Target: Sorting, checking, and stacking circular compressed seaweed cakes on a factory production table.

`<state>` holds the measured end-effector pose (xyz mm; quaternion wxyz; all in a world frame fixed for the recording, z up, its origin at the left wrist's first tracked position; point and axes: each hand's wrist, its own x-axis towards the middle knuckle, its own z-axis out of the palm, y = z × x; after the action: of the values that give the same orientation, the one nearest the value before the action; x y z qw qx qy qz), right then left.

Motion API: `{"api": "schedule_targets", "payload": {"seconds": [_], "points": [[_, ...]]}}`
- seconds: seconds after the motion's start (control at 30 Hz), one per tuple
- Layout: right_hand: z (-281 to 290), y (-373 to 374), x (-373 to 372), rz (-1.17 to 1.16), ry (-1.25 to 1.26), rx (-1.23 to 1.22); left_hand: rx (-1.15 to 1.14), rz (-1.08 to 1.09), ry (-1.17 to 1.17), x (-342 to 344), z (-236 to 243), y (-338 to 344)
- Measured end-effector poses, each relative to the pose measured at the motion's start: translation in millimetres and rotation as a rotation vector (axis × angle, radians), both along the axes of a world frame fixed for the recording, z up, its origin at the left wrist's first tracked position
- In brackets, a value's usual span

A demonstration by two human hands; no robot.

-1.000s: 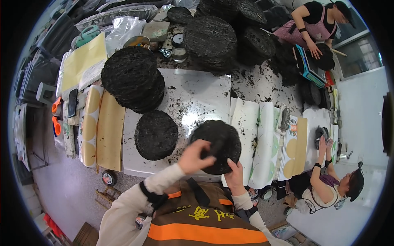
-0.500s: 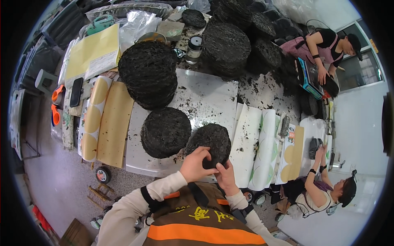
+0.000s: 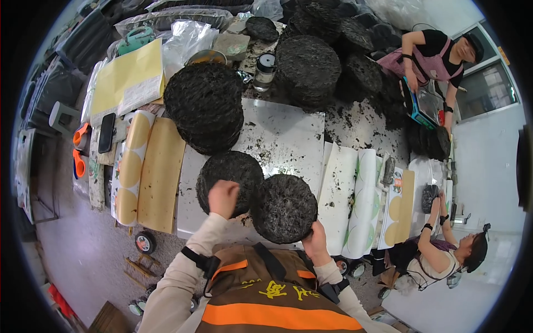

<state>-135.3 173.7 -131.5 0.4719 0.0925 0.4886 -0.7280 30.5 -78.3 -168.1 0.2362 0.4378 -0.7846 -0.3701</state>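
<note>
In the head view we saw a held disc point(image 3: 285, 210) at the fingertips of the right hand point(image 3: 316, 243): round, flat and nearly black, its face rough and fibrous like pressed leaf, its rim slightly ragged. Left of that grip, partly overlapped by it in our view, a second disc point(image 3: 241, 166) of the same matted stuff lay on a shiny pale sheet point(image 3: 283, 133) strewn with dark crumbs. Farther from the grip and to its left rose a tall stack point(image 3: 203, 102) of such discs, its edges layered and uneven. Just right of the grip lay a smooth white paper roll point(image 3: 361, 205); well to its left, flat tan paper point(image 3: 161, 177).

We could not see the underside of the held disc, nor the right-hand fingers beneath it. The left fingertips were blurred and partly turned away from us, and both forearms were cut off by the lower edge.

The right hand was closed on the near right rim of the held disc. The left hand point(image 3: 224, 198) was loosely curled over the second disc; whether it touched the surface or pinched anything, we could not tell.
</note>
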Motion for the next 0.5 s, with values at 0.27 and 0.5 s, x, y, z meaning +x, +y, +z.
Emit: {"api": "schedule_targets", "payload": {"seconds": [0.27, 0.5], "points": [[3, 3, -4, -0.01, 0.016, 0.037, -0.154, -0.103, -0.438, -4, -43, -34], [8, 10, -9, -0.092, 0.001, 0.035, -0.184, -0.177, -0.475, -8, -54, -45]]}}
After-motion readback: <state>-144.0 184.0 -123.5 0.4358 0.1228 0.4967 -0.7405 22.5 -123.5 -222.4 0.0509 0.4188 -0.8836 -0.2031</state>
